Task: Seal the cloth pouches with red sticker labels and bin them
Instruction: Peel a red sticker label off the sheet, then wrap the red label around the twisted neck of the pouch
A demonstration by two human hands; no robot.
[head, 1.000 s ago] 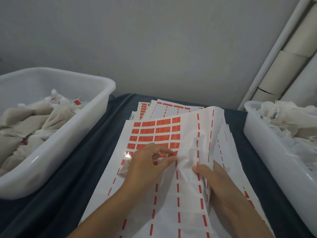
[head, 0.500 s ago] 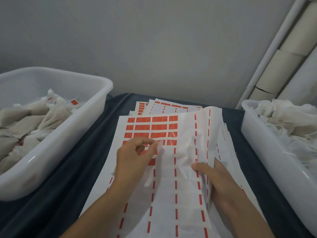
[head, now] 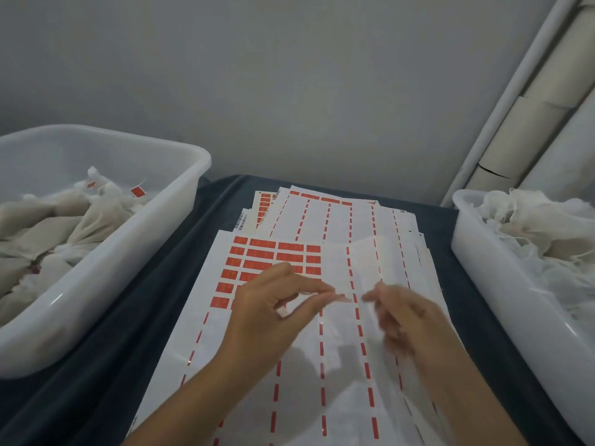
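Two hands are hovering over the top label sheet (head: 283,365) in front of you. Your left hand (head: 273,307) is pinching its thumb and forefinger together just above the sheet; something small and pale is showing at the fingertips, but it is too blurred to tell whether that is a peeled red sticker. Your right hand (head: 409,320) is blurred, with its fingers loosely curled near the lifted edge of a thin translucent sheet (head: 363,262); you cannot tell whether it is gripping that sheet.

The top label sheet is lying on a fanned stack of sheets (head: 335,214) on the dark blue tabletop (head: 154,304). A block of red sticker labels (head: 273,255) is sitting in the sheet's far left part, just beyond your left hand, while the rest of the sheet is showing only thin red dashes.

On your left, a white bin (head: 106,272) is holding cloth pouches (head: 80,220), some with red stickers showing at their necks. On your right, a second white bin (head: 502,304) is holding a loose heap of white cloth pouches (head: 541,226). Pale tubes (head: 531,111) are leaning against the wall behind the right bin.
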